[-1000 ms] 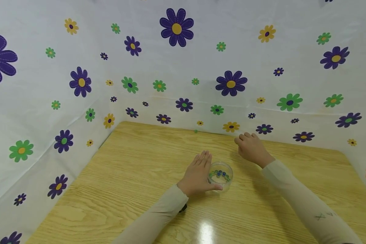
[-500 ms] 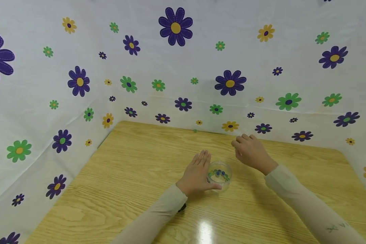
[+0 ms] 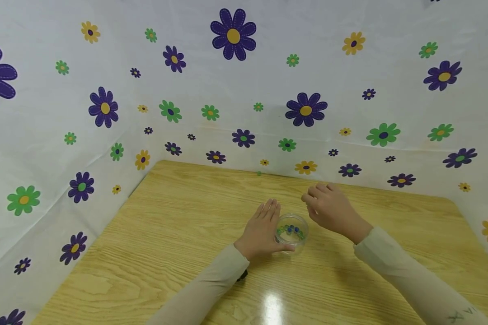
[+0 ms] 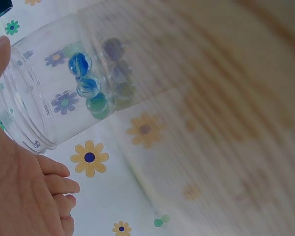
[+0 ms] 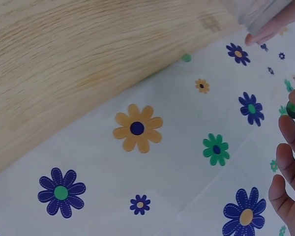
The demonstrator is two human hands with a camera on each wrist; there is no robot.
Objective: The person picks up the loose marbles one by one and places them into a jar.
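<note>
A clear jar (image 3: 291, 244) stands upright on the table, with several blue and green glass marbles (image 4: 88, 86) at its bottom. My left hand (image 3: 261, 232) rests against the jar's left side, fingers straight and thumb spread along the near side. Behind and right of the jar, above the tabletop, my right hand (image 3: 332, 210) pinches a green marble (image 5: 294, 110) between thumb and index finger. The head view hides this marble behind the fingers. Another green marble (image 3: 259, 174) lies at the table's back edge, apart from both hands.
The wooden table (image 3: 179, 203) meets a white flowered cloth (image 3: 211, 85) at the back and left. A small dark object (image 3: 242, 275) shows under the left sleeve at the wrist.
My right hand has moved slightly left and nearer, closer to the jar. My left hand and the jar keep their places; the head view has shifted slightly.
</note>
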